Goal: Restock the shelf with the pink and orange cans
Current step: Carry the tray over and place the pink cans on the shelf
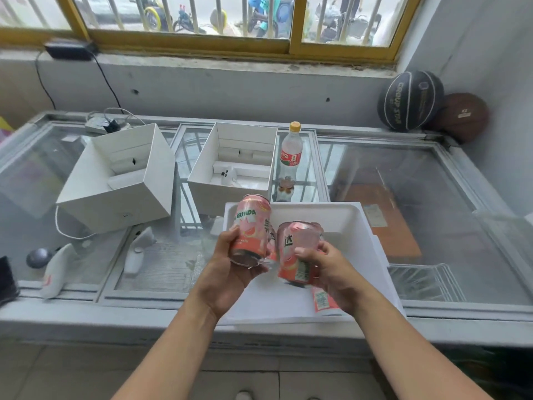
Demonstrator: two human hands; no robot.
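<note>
My left hand [227, 272] grips a pink and orange Mirinda can [251, 226], held nearly upright above the white foam tray [357, 226]. My right hand [331, 269] grips a second pink can [297, 249], tilted with its top toward me and close beside the first. Another pink can [324, 301] lies in the tray, partly hidden under my right wrist. A sliver of a further pink can [271, 251] shows between the two held ones. Both hands hover over the tray's near half.
The tray rests on a glass-topped chest freezer [418, 197]. Two open white boxes [121, 180] [233, 166] and a plastic bottle [291, 154] stand behind it. White gadgets [138, 249] lie at the left, two basketballs [409, 101] sit in the far right corner.
</note>
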